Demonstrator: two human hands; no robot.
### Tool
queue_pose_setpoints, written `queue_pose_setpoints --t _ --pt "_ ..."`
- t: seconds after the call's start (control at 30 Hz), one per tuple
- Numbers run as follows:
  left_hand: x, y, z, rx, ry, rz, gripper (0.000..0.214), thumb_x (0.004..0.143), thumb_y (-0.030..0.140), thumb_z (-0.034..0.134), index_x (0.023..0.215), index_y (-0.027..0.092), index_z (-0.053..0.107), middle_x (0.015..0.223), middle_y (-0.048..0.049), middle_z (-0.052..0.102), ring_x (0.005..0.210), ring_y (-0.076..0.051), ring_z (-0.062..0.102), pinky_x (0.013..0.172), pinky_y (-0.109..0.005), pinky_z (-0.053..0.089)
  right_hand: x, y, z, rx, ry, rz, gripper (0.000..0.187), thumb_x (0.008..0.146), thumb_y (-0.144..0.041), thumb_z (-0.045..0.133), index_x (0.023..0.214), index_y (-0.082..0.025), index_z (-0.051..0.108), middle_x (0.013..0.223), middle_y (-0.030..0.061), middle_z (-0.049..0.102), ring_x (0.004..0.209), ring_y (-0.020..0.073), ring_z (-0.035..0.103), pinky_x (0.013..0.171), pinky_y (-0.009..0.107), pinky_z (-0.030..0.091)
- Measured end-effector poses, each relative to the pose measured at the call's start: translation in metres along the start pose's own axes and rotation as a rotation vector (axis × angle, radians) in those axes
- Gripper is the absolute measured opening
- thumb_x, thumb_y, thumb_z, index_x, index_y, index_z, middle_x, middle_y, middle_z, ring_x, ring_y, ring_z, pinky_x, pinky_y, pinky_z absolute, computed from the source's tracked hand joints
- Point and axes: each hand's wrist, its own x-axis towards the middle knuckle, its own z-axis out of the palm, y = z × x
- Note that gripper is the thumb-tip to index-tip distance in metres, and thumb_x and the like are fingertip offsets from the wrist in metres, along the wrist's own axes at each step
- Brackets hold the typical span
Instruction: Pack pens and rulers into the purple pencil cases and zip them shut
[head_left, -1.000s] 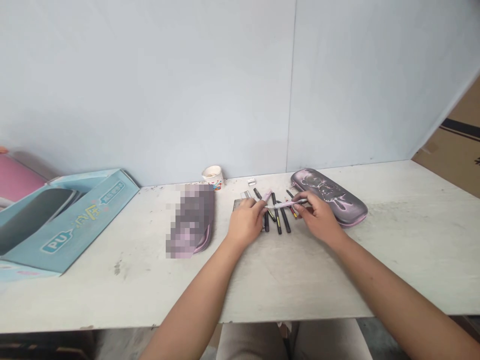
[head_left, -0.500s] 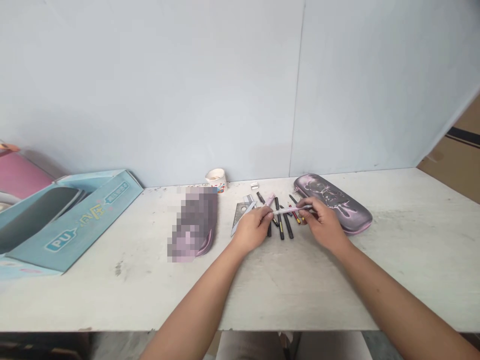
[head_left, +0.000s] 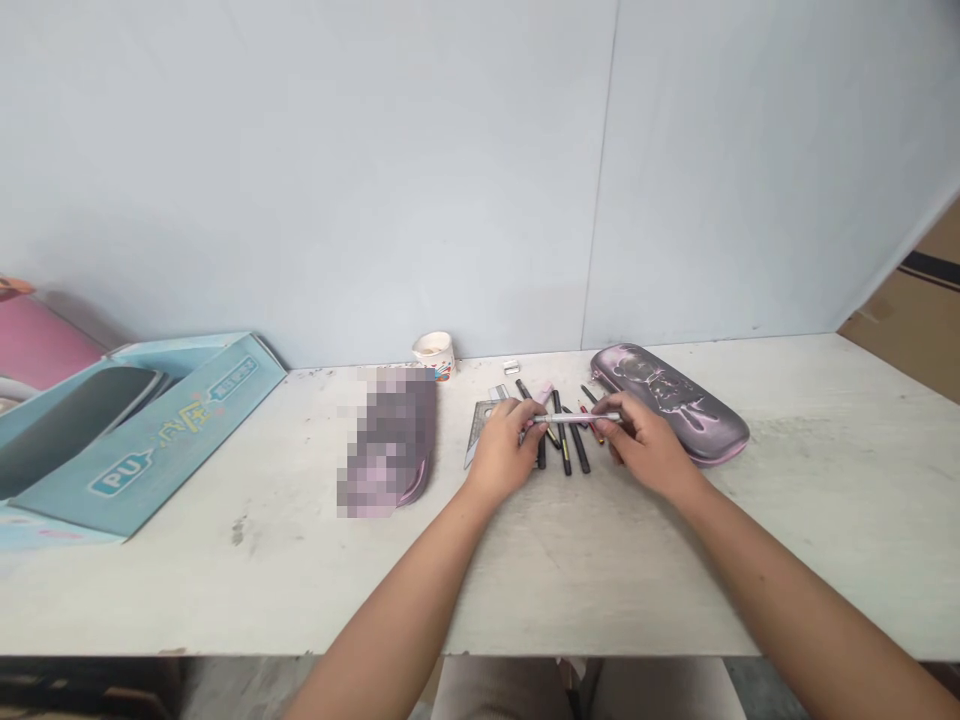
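A slim pale pen [head_left: 574,418] is held level between my two hands, above a loose group of pens. My left hand [head_left: 506,440] pinches its left end, and the fingers of my right hand [head_left: 636,432] are closed on its right end. Under and beyond it lie several black pens [head_left: 577,446], a red pencil-like stick [head_left: 596,430] and a pink item [head_left: 541,396], partly hidden. Left of these, my left hand partly covers a clear set square [head_left: 475,430] and a ruler [head_left: 498,393].
A dark purple pencil case [head_left: 667,400] lies right of the pens; a similar case [head_left: 416,440], partly pixelated, lies left. A paper cup [head_left: 433,354] and a small white sharpener-like piece [head_left: 511,367] stand near the wall. A blue box [head_left: 172,430] occupies the table's left end.
The pale pen has gone from slightly tilted to level. My left fingers have shifted up onto its left end, while my right hand stays at the other end.
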Motion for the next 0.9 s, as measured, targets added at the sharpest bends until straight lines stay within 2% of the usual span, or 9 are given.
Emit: queue_pose_setpoints --t 0.1,0.23,0.4,0.53,0.57,0.63,0.73,0.8,0.9 --pt "0.0 0.0 0.0 0.007 -0.006 0.014 0.014 0.084 0.025 0.046 0.092 0.02 0.057 0.088 -0.004 0.056 0.087 -0.017 0.051 0.078 -0.03 0.04 -0.001 -0.001 -0.001 -0.058 0.028 0.012 0.035 0.084 -0.051 0.037 0.074 -0.021 0.053 0.054 -0.0017 0.054 0.047 0.0118 0.048 0.051 0.025 0.038" --pt "0.0 -0.002 0.001 -0.013 0.016 -0.004 0.014 0.083 0.023 0.047 0.093 0.021 0.057 0.089 -0.0039 0.057 0.088 -0.018 0.05 0.078 -0.031 0.04 -0.001 0.0 0.0 0.104 -0.038 0.008 0.034 0.081 -0.05 0.044 0.1 -0.022 0.048 0.067 -0.0022 0.058 0.049 0.0111 0.05 0.048 0.024 0.04" --pt "0.001 -0.005 0.003 -0.003 0.021 0.021 0.015 0.083 0.024 0.047 0.093 0.021 0.057 0.088 -0.0036 0.056 0.088 -0.018 0.051 0.079 -0.032 0.04 -0.002 0.002 -0.001 -0.103 0.05 -0.014 0.034 0.084 -0.051 0.039 0.074 -0.02 0.051 0.055 -0.003 0.051 0.05 0.0105 0.046 0.051 0.024 0.037" --pt "-0.002 -0.003 0.0 0.055 0.007 0.049 0.018 0.084 0.024 0.043 0.096 0.021 0.055 0.089 -0.0044 0.055 0.088 -0.019 0.05 0.079 -0.033 0.04 -0.002 0.002 -0.003 -0.071 -0.024 -0.015 0.031 0.083 -0.048 0.043 0.097 -0.022 0.05 0.064 -0.0028 0.057 0.052 0.0114 0.051 0.052 0.023 0.038" --pt "-0.003 -0.002 -0.001 0.098 -0.011 0.073 0.02 0.082 0.021 0.043 0.099 0.021 0.054 0.091 -0.0049 0.055 0.089 -0.02 0.049 0.079 -0.033 0.04 -0.003 0.001 -0.003 -0.099 -0.046 -0.019 0.03 0.084 -0.048 0.043 0.097 -0.022 0.05 0.065 -0.0025 0.058 0.053 0.0116 0.052 0.053 0.024 0.038" --pt "-0.001 0.002 -0.004 0.22 -0.053 0.135 0.03 0.075 0.015 0.045 0.105 0.02 0.051 0.095 -0.0066 0.054 0.092 -0.022 0.047 0.079 -0.036 0.039 -0.004 -0.002 -0.001 -0.227 -0.057 -0.044 0.031 0.086 -0.047 0.037 0.086 -0.021 0.052 0.063 -0.0008 0.059 0.055 0.0129 0.054 0.056 0.024 0.038" --pt "0.013 0.008 -0.005 0.395 -0.107 0.224 0.043 0.065 0.008 0.047 0.108 0.015 0.048 0.101 -0.0098 0.054 0.095 -0.025 0.045 0.08 -0.039 0.038 -0.008 -0.009 0.008 -0.507 -0.056 -0.088 0.045 0.09 -0.046 0.023 0.072 -0.019 0.053 0.063 0.0037 0.061 0.061 0.0161 0.057 0.059 0.026 0.036" --pt "0.03 0.01 -0.002 0.465 -0.158 0.309 0.041 0.064 0.007 0.046 0.105 0.015 0.048 0.1 -0.01 0.055 0.095 -0.025 0.045 0.085 -0.04 0.036 -0.009 -0.014 0.018 -0.693 -0.09 -0.09 0.049 0.091 -0.045 0.018 0.073 -0.019 0.055 0.066 0.0062 0.063 0.063 0.018 0.059 0.057 0.027 0.033" --pt "0.056 0.007 0.006 0.574 -0.248 0.486 0.027 0.072 0.009 0.045 0.097 0.017 0.052 0.096 -0.008 0.055 0.098 -0.022 0.046 0.099 -0.042 0.028 -0.009 -0.019 0.032 -0.851 -0.166 -0.071 0.047 0.091 -0.045 0.02 0.083 -0.018 0.057 0.072 0.0072 0.066 0.065 0.0201 0.061 0.054 0.027 0.031"
